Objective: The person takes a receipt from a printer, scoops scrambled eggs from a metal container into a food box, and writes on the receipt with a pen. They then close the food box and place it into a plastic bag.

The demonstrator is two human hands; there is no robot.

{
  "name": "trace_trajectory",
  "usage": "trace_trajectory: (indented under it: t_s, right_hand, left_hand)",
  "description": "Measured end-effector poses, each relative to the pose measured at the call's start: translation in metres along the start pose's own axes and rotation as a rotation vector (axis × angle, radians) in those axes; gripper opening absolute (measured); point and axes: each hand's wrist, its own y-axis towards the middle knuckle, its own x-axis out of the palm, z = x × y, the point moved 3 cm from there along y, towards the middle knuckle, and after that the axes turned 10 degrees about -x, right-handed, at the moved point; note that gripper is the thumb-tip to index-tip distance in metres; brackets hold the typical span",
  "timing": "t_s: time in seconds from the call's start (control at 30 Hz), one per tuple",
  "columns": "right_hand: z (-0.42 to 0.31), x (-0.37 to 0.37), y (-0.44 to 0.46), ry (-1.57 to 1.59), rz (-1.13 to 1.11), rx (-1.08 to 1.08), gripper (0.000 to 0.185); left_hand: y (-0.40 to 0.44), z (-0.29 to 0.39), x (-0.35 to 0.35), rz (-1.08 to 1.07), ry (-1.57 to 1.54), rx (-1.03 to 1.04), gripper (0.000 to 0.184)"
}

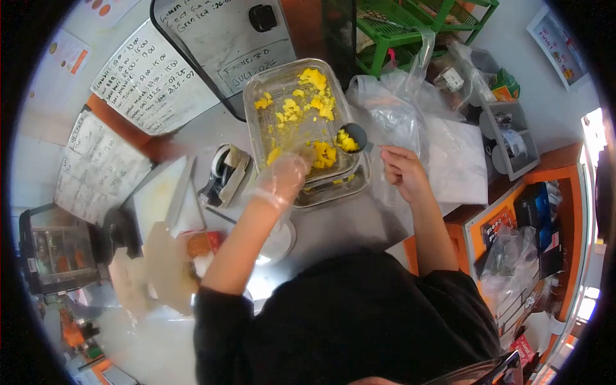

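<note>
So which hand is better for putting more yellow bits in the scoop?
Probably the left hand: it's gloved and among the yellow bits in the tray. The right hand holds the scoop.

Tray (258,128): landmark; yellow pieces (314,80) scattered inside.
Left hand (285,178): clear-gloved, over the tray's near-left part — fingertips unclear.
Right hand (405,172): bare, right of the tray, pinching the scoop's handle.
Scoop (353,136): dark, at the tray's right edge, yellow pieces within.
Second tray (343,190): beneath the tray, near side showing.
Whiteboard (224,42): beyond the tray, handwritten.
</note>
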Motion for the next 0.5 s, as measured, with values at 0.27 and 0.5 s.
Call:
trace_trajectory:
  t_s: [0.27,0.5]
  right_hand:
    - [-0.006,-0.015,-0.014,0.015,-0.005,-0.056,0.027]
    - [0.008,-0.008,-0.019,-0.074,-0.059,-0.029,0.027]
  left_hand:
    - [0.033,-0.008,0.053,-0.024,-0.261,-0.278,0.019]
    - [0.015,0.017,-0.068,0.524,-0.535,-0.104,0.012]
